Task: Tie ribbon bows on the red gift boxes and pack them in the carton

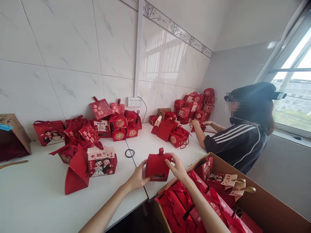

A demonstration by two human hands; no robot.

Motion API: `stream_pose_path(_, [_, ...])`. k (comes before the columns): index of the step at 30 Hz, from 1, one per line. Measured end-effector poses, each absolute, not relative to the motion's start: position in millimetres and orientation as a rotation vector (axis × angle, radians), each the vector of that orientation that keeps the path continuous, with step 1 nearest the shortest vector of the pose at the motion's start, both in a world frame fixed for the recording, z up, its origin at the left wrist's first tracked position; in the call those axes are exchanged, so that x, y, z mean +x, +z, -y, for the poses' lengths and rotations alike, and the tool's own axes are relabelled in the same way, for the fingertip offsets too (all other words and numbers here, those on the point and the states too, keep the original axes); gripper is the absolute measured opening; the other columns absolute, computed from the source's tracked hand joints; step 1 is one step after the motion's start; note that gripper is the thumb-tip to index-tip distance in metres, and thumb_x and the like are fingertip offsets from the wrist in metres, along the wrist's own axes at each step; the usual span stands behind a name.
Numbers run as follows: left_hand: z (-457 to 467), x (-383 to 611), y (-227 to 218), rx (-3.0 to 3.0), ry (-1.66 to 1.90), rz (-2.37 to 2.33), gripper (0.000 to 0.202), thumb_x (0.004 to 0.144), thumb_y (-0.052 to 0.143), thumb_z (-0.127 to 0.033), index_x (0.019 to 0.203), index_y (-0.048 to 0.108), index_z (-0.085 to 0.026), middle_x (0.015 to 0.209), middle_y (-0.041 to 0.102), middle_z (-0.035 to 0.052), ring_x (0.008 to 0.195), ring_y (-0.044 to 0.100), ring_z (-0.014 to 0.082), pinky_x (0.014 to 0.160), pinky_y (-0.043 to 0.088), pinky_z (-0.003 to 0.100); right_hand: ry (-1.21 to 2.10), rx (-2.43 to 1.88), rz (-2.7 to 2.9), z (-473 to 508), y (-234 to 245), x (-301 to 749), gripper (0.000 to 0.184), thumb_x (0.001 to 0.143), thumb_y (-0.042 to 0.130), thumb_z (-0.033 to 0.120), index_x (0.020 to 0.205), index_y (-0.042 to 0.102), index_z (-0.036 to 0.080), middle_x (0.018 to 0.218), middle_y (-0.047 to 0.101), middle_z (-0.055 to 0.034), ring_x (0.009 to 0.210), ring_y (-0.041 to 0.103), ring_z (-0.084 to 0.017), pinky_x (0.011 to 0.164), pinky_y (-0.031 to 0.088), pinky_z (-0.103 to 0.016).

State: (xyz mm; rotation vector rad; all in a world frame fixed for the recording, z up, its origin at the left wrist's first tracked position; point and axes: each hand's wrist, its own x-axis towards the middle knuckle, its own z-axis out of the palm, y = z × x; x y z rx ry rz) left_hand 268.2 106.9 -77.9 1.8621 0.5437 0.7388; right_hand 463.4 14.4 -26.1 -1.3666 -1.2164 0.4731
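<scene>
Between my two hands stands a red gift box (156, 165) with a loop handle on top and a small window low on its near side. My left hand (139, 176) grips its left side, thumb near the lower corner. My right hand (177, 165) is closed on the upper right side, its fingers partly behind the box. To the left are a gift box with a cartoon couple (102, 163) and a plain red triangular box (77, 173). A black ring (129, 153) lies on the white table (116, 200) behind my left hand.
An open carton (274, 207) full of red boxes stands at the front right. More red boxes (119, 124) are piled along the wall, with a stack (194, 106) in the corner. A person in a dark striped jacket (238, 142) handles a box at right. A brown carton (13, 139) sits far left.
</scene>
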Motion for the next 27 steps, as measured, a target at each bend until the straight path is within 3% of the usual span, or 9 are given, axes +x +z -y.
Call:
stream_pose_path(2, [-104, 265, -79, 1.822, 0.747, -0.57, 0.068, 0.065, 0.067, -0.024, 0.128, 0.041, -0.022, 0.133, 0.047, 0.0127, 0.126, 0.04, 0.0317, 0.107, 0.027, 0.051, 0.581, -1.37, 1.137, -14, -27, 466, 0.031, 0.071, 0.063, 0.047, 0.076, 0.06, 0.018, 0.078, 0.065, -0.0048, 0.078, 0.061, -0.02, 0.075, 0.051, -0.035])
stream_pose_path(5, [-96, 264, -61, 1.719, 0.804, -0.562, 0.063, 0.076, 0.059, -0.038, 0.132, 0.038, -0.019, 0.135, 0.045, 0.014, 0.127, 0.039, 0.0304, 0.105, 0.031, 0.048, 0.626, -1.368, 0.998, -12, -27, 470, 0.037, 0.073, 0.06, 0.053, 0.081, 0.06, 0.017, 0.08, 0.067, -0.0056, 0.075, 0.062, -0.019, 0.067, 0.053, -0.032])
stream_pose_path(9, [-77, 266, -23, 1.574, 0.967, -0.366, 0.051, 0.082, 0.052, -0.044, 0.127, 0.045, -0.021, 0.14, 0.039, 0.0112, 0.125, 0.042, 0.029, 0.099, 0.04, 0.039, 1.026, -1.237, 0.503, -1, -21, 466, 0.03, 0.072, 0.066, 0.043, 0.084, 0.064, 0.016, 0.077, 0.069, -0.004, 0.065, 0.064, -0.015, 0.053, 0.053, -0.024])
stream_pose_path(15, [-48, 275, 20, 1.425, 1.014, -0.404, 0.045, 0.08, 0.058, -0.04, 0.12, 0.046, -0.023, 0.115, 0.058, 0.0073, 0.097, 0.059, 0.0201, 0.08, 0.05, 0.03, 1.407, -0.905, 0.215, 25, -12, 444, 0.014, 0.075, 0.064, 0.029, 0.079, 0.067, 0.015, 0.078, 0.072, -0.0033, 0.06, 0.066, -0.011, 0.04, 0.048, -0.013])
stream_pose_path(19, [-40, 278, 33, 1.451, 0.974, -0.403, 0.042, 0.079, 0.06, -0.04, 0.116, 0.047, -0.023, 0.106, 0.06, 0.0051, 0.091, 0.059, 0.0179, 0.076, 0.05, 0.027, 1.362, -0.878, 0.203, 39, -17, 441, 0.009, 0.065, 0.071, 0.021, 0.069, 0.064, 0.018, 0.075, 0.072, -0.0001, 0.058, 0.066, -0.012, 0.04, 0.048, -0.014])
stream_pose_path(22, [-39, 276, 31, 1.5, 0.953, -0.311, 0.045, 0.078, 0.06, -0.044, 0.116, 0.047, -0.023, 0.107, 0.06, 0.0064, 0.093, 0.058, 0.0184, 0.079, 0.049, 0.029, 1.256, -0.942, 0.257, 47, -7, 444, 0.015, 0.066, 0.072, 0.029, 0.072, 0.065, 0.017, 0.072, 0.072, -0.0016, 0.062, 0.067, -0.015, 0.05, 0.053, -0.019])
stream_pose_path(25, [-40, 272, 21, 1.5, 0.905, -0.084, 0.057, 0.075, 0.051, -0.064, 0.11, 0.053, -0.019, 0.12, 0.053, 0.0125, 0.107, 0.053, 0.0259, 0.088, 0.045, 0.035, 0.858, -1.045, 0.322, 56, 18, 453, 0.028, 0.063, 0.073, 0.04, 0.077, 0.065, 0.017, 0.073, 0.071, -0.001, 0.065, 0.066, -0.016, 0.056, 0.053, -0.022])
stream_pose_path(27, [-38, 270, 13, 1.492, 0.818, -0.023, 0.068, 0.07, 0.051, -0.07, 0.115, 0.051, -0.019, 0.13, 0.046, 0.0144, 0.114, 0.049, 0.0304, 0.092, 0.043, 0.038, 0.59, -1.149, 0.43, 62, 35, 459, 0.033, 0.06, 0.074, 0.043, 0.08, 0.064, 0.018, 0.072, 0.07, 0.0001, 0.059, 0.063, -0.014, 0.052, 0.051, -0.022])
